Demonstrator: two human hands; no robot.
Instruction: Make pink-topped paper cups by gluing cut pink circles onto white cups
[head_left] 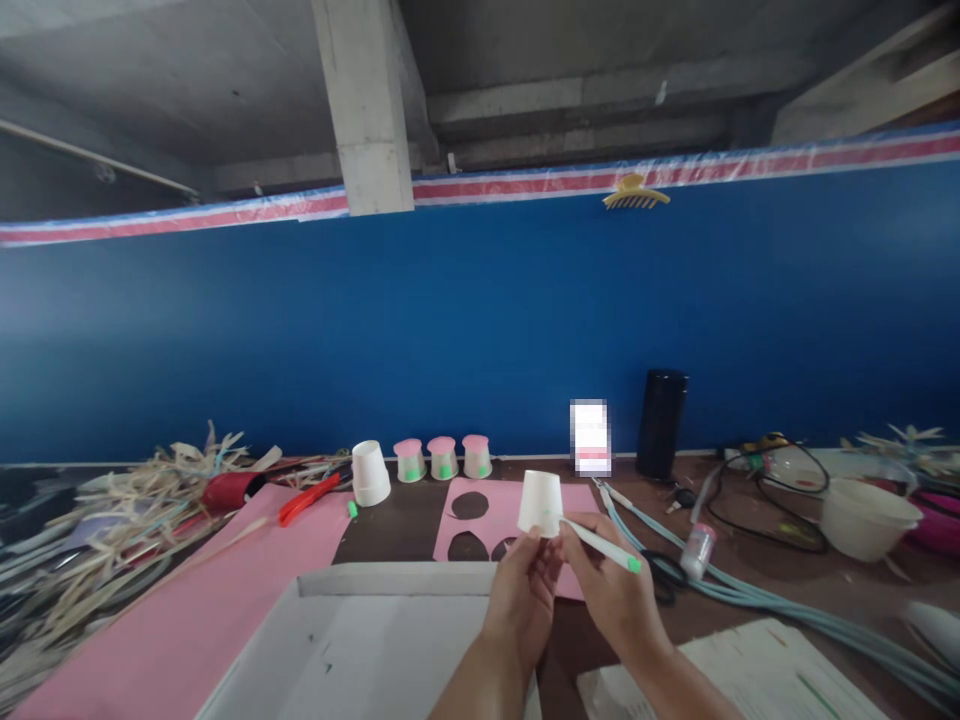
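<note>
Both forearms come in from the near edge here, angled up and inward, and the two hands meet just over the far right corner of the shallow white box [390, 580]. The left hand [521, 595] is below and to the left, fingers up, and it has a firm pinch on the white cup [540, 498] near its lower rim, thumb on the near side. And the cup is upside down, narrow end on top, raised in front of the pink sheet with round holes [510, 500]. Now the right hand [619, 590], close in beside it: knuckles toward us, fingers curled around the white pen [611, 550], thumb and fingertips gathered toward its front end. The pen slants, its green back end [634, 565] low and out to the right, its front end right at the cup's lower side; whether the tip touches, I can't make out, fingers crowd it. The fingertips of both hands nearly meet under the cup. Beyond them, to the left, three small cups [443, 466] stand in a row, pink discs on top, green marks on their sides, with another white cup [370, 474] upside down next to them and a green cap [352, 510] just beside that one.
</note>
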